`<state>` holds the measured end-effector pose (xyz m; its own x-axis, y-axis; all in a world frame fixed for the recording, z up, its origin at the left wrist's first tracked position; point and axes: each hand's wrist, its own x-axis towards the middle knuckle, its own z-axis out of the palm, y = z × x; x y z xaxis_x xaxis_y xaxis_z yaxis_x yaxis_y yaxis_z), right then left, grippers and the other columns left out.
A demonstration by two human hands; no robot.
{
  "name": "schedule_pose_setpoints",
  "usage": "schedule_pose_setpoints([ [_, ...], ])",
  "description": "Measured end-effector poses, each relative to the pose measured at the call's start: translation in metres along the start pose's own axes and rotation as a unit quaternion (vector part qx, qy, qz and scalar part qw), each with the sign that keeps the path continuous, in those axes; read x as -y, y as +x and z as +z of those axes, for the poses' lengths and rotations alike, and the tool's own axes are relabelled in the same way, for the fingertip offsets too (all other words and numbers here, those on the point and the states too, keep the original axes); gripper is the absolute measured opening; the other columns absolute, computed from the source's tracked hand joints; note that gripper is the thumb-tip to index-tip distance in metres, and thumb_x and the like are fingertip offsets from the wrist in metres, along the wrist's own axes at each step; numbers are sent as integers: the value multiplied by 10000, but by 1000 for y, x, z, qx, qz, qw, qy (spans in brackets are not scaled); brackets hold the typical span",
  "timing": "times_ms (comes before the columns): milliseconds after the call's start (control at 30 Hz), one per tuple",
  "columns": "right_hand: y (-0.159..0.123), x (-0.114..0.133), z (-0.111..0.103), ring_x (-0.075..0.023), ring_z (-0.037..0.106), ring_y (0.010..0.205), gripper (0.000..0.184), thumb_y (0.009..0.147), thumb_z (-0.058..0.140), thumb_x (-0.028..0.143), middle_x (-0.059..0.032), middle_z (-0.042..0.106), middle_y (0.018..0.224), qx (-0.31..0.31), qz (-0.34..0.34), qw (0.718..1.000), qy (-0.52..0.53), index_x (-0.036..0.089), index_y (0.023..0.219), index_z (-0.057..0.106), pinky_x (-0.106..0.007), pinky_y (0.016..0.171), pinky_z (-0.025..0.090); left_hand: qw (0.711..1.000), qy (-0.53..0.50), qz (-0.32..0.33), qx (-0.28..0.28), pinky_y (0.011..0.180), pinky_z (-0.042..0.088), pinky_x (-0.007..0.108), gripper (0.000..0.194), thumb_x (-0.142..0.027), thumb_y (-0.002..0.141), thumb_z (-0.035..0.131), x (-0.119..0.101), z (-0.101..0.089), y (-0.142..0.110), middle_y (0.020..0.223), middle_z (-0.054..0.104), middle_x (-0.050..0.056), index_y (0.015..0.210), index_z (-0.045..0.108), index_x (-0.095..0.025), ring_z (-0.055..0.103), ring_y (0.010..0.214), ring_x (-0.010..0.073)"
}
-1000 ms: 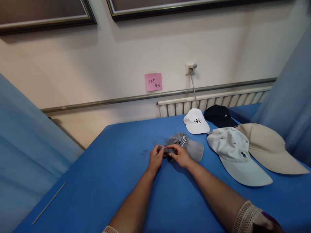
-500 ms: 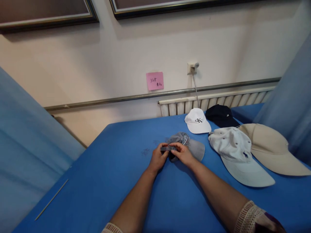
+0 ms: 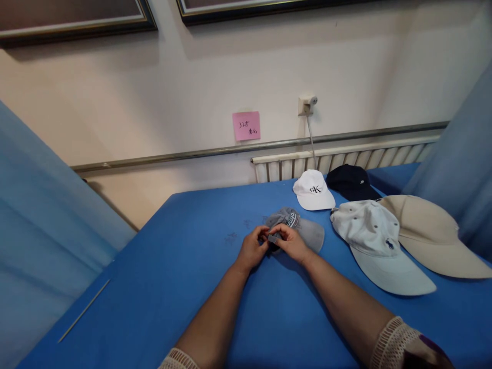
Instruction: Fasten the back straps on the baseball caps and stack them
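A grey baseball cap [image 3: 312, 233] with white lettering lies on the blue-covered table, its brim pointing right. At the cap's back strap, my left hand [image 3: 251, 248] is closed, thumb and fingers pinching near the strap's left part. My right hand [image 3: 292, 245] meets it there, pinching the grey strap end [image 3: 272, 239] between thumb and fingers. The fingertips of both hands nearly touch. Part of the cap's opening and the strap's fastening are hidden behind the fingers.
Right of the grey cap are a white cap [image 3: 313, 197], a dark navy cap [image 3: 348, 180], a pale grey-green cap [image 3: 365, 230] and a beige cap [image 3: 426, 225]. A thin stick [image 3: 83, 311] lies at left. Behind are a radiator [image 3: 295, 165] and a rail [image 3: 192, 154].
The strap was stretched flat between both hands; now its end sticks out from my right fingers and my left fingers have curled in closer. The cap stays in place.
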<state>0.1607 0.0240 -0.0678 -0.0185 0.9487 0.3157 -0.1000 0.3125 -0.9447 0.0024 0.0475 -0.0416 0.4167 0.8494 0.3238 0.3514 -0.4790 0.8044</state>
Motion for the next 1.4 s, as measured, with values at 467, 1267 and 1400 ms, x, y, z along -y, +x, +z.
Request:
schedule_pose_setpoints([
  [467,-5,19,4,-206,598,955,167,802,641,230,-48,630,972,-25,-120,985,-125,236,964,681,-364,874,476,996,77,29,-41,841,477,309,274,-110,785,528,-2,-5,1,971,679,47,1017,651,-190,617,872,164],
  [1267,1,17,-78,-385,440,1276,339,694,691,293,-237,574,1213,-349,126,892,-259,158,991,599,-558,1064,315,887,-242,-221,-325,798,553,364,249,-304,886,456,52,-32,22,1160,621,143,1099,514,-189,674,941,201],
  [1400,3,9,-83,-357,596,1106,157,693,687,274,-153,680,904,-260,268,928,12,197,785,587,-478,873,510,910,-180,-183,-327,978,464,383,373,-277,828,559,57,-35,19,1291,542,125,1180,451,-220,526,1246,227],
])
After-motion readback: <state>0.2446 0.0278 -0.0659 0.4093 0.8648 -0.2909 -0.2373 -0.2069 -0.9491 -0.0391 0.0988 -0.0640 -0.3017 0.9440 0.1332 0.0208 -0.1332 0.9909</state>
